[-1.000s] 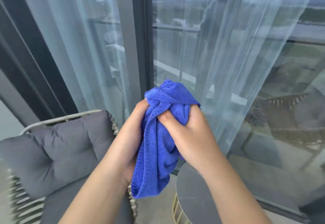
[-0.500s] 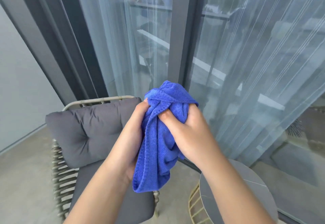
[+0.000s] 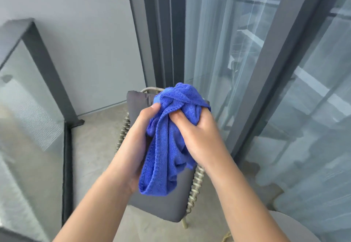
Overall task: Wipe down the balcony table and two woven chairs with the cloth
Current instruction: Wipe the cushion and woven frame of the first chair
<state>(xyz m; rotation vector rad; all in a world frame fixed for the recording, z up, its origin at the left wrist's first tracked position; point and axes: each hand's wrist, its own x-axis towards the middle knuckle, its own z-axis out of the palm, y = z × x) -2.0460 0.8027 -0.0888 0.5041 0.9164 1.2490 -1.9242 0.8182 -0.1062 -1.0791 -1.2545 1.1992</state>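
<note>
Both bare forearms reached up from the bottom edge and drew together in front of the chest. The left hand (image 3: 139, 139) was raised with its palm turned inward toward the other hand, the fingers curled away out of view and the thumb tip pressed down at the top. The right hand (image 3: 197, 137) was turned with its back to the camera, the wrist slightly bent, its fingers clenched tight and the thumb pressed inward. Both hands gripped the same bunched cloth (image 3: 171, 146) between them, close together, held up in the air.
</note>
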